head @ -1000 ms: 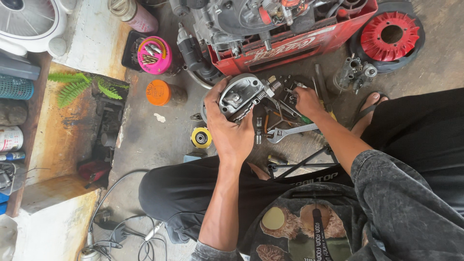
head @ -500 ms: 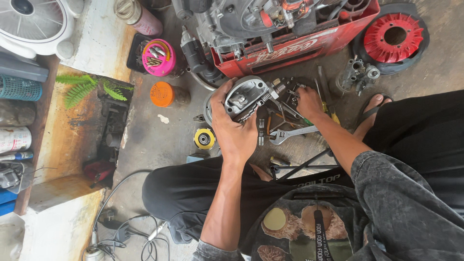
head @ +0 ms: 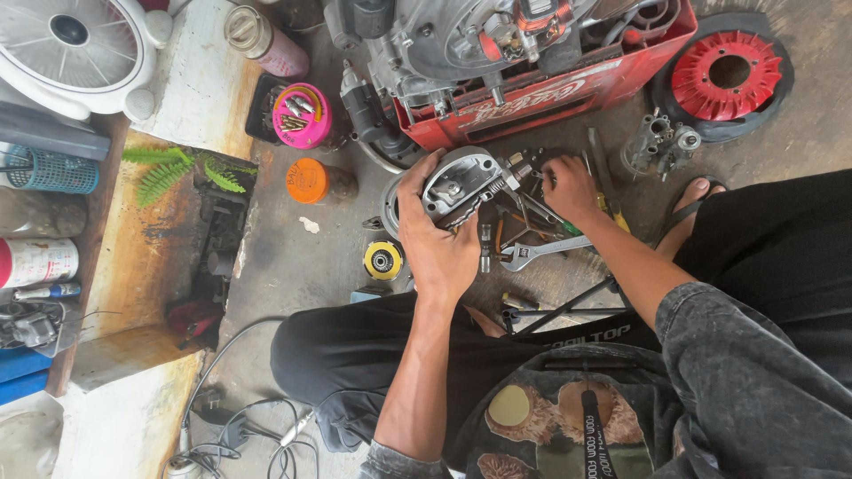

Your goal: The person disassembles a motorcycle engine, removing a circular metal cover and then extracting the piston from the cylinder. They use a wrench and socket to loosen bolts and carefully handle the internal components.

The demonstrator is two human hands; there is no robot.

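Note:
My left hand (head: 437, 239) grips a grey metal engine part (head: 457, 184) and holds it just above the floor in front of my knees. My right hand (head: 570, 188) reaches into a pile of hand tools (head: 524, 222) to the right of that part, with its fingers curled among them; what it grasps is hidden. A silver combination wrench (head: 539, 253) lies just below my right hand. A small engine (head: 479, 35) sits in a red crate (head: 541, 98) right beyond both hands.
A red ribbed wheel (head: 726, 75) and a small carburettor (head: 661, 142) lie at the right. An orange lid (head: 308, 180), a pink tub of bits (head: 302, 115), a yellow disc (head: 383, 261), a white fan (head: 71, 49) and floor cables (head: 240, 426) lie at the left.
The view has shifted slightly. My left hand keeps its grip on the engine part, and my right hand stays among the tools with little movement.

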